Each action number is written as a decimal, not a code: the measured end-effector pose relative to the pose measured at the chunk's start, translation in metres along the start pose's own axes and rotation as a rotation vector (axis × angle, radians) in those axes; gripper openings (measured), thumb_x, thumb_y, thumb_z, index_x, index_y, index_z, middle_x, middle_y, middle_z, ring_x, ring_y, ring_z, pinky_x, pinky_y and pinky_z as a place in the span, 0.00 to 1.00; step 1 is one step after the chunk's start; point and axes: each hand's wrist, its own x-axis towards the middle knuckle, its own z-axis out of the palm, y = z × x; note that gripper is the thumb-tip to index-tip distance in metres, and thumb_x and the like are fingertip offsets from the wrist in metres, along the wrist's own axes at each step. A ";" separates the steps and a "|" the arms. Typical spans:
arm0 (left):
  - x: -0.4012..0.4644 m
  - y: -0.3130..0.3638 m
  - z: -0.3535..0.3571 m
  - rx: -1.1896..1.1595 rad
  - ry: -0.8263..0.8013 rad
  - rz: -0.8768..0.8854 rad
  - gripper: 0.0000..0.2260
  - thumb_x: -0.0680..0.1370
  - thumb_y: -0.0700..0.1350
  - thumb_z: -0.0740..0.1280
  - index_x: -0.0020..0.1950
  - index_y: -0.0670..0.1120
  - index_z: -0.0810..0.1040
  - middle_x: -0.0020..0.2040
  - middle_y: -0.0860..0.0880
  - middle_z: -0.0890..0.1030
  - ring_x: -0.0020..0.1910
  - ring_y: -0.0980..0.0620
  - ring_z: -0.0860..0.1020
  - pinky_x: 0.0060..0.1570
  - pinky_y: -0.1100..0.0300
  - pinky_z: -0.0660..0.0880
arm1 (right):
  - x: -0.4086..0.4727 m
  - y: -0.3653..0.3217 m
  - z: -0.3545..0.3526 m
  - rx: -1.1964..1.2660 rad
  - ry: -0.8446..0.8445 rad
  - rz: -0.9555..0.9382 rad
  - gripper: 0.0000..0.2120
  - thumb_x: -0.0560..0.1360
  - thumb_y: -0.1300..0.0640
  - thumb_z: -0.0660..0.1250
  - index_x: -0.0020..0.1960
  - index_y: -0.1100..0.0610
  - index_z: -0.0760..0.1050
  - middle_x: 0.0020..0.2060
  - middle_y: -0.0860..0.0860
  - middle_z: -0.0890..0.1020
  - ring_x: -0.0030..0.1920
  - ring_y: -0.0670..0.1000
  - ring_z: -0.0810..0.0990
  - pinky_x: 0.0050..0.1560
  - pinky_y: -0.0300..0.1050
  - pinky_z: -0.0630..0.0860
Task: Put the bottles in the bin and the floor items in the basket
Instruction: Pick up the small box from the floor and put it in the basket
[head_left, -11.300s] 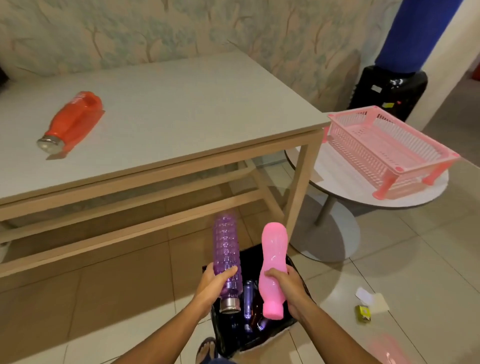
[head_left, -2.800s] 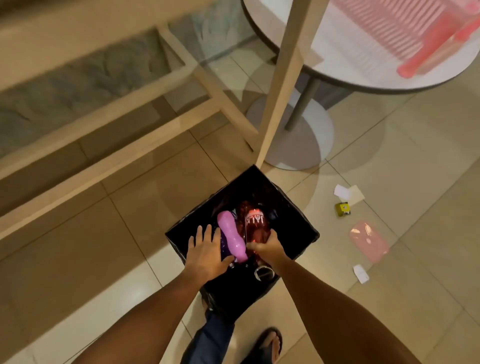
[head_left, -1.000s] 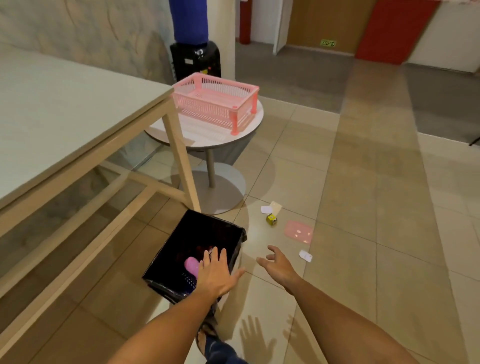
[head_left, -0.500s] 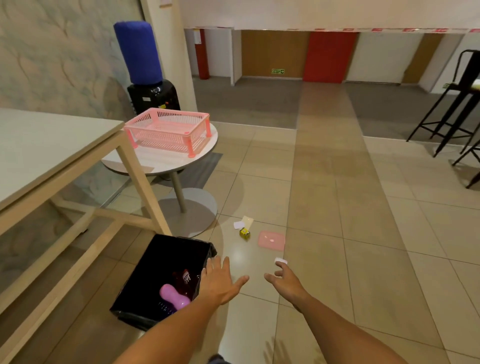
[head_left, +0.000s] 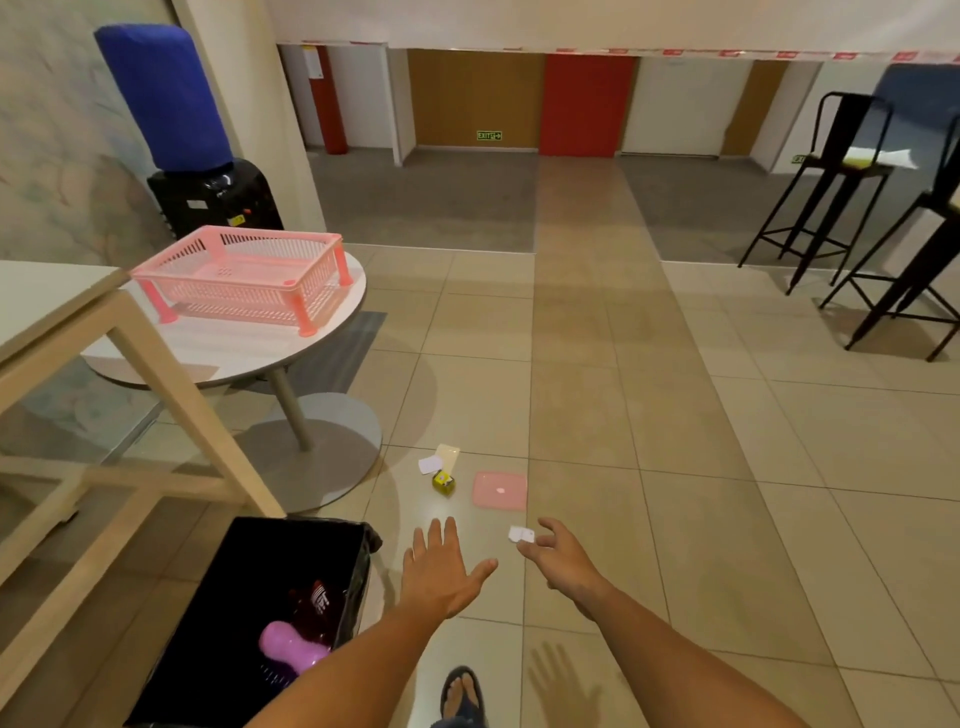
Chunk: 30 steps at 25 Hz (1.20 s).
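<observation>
The black bin (head_left: 218, 618) stands on the floor at lower left with a pink bottle (head_left: 291, 647) and a dark red bottle (head_left: 314, 605) inside. On the tiles ahead lie a pink flat lid (head_left: 500, 491), a small yellow box (head_left: 443, 481), white and cream cards (head_left: 439, 460) and a small white piece (head_left: 521, 534). The pink basket (head_left: 244, 278) sits on the round white table (head_left: 208, 353). My left hand (head_left: 441, 571) hovers open beside the bin. My right hand (head_left: 563, 558) is open, fingers just right of the white piece.
A light wooden table (head_left: 47, 317) with leg and crossbars stands at left, over the bin. A water dispenser (head_left: 208, 197) with a blue-covered bottle is behind the round table. Black bar stools (head_left: 852, 208) stand at far right. My sandalled foot (head_left: 462, 693) shows at the bottom.
Both bottles I held went into the bin and my hands came out empty. My view has lifted toward the floor items, and both hands have moved forward toward them.
</observation>
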 end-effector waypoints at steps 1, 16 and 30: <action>0.015 0.003 -0.002 -0.012 -0.004 0.002 0.45 0.76 0.73 0.52 0.82 0.47 0.42 0.83 0.44 0.45 0.81 0.39 0.44 0.78 0.42 0.50 | 0.012 -0.007 -0.004 -0.006 0.006 0.006 0.33 0.76 0.44 0.70 0.77 0.47 0.62 0.69 0.51 0.74 0.64 0.53 0.76 0.67 0.56 0.74; 0.186 -0.001 -0.045 -0.012 -0.159 0.038 0.42 0.79 0.62 0.63 0.82 0.45 0.42 0.82 0.43 0.47 0.81 0.38 0.47 0.78 0.44 0.53 | 0.148 -0.061 -0.021 -0.020 0.023 0.214 0.31 0.78 0.49 0.69 0.77 0.50 0.62 0.64 0.52 0.73 0.60 0.53 0.77 0.62 0.49 0.75; 0.300 0.061 -0.057 -0.114 -0.164 -0.179 0.39 0.80 0.60 0.63 0.82 0.45 0.46 0.82 0.43 0.48 0.81 0.39 0.48 0.78 0.45 0.55 | 0.305 -0.103 -0.117 -0.055 -0.130 0.242 0.31 0.78 0.50 0.70 0.78 0.51 0.62 0.65 0.54 0.75 0.60 0.55 0.79 0.50 0.46 0.76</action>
